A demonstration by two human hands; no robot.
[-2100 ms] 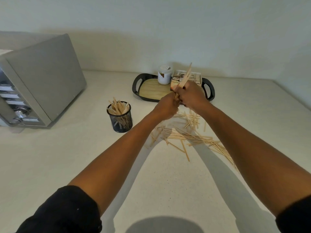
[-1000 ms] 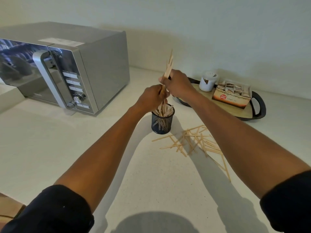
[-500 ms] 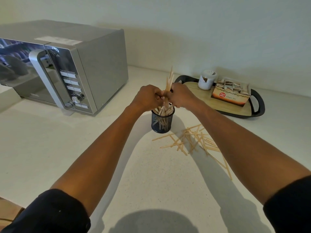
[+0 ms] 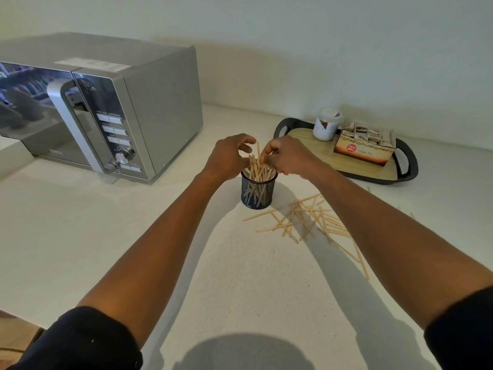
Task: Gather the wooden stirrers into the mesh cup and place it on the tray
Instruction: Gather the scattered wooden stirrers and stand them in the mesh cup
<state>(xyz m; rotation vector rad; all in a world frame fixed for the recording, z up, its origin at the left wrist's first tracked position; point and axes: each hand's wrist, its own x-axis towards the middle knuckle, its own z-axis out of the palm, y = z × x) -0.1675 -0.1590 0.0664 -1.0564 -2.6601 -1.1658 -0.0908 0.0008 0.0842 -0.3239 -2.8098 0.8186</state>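
A black mesh cup (image 4: 257,193) stands on the white counter, holding a bunch of wooden stirrers (image 4: 258,169) that stick up past its rim. My left hand (image 4: 226,156) hovers at the cup's left rim with its fingers spread apart. At the right rim, my right hand (image 4: 288,156) has loosely curled fingers whose tips are by the stirrer tops. Several loose stirrers (image 4: 306,217) lie scattered on the counter just right of the cup, partly under my right forearm. The black-rimmed wooden tray (image 4: 405,173) sits behind and to the right.
On the tray stand a white jar (image 4: 326,125) and a box of tea bags (image 4: 364,148). A silver microwave (image 4: 106,108) fills the left back of the counter. The wall runs close behind the tray.
Both hands carried a bundle of stirrers from the loose pile to the cup and lowered it in. The bundle now rests in the cup and the fingers have loosened.
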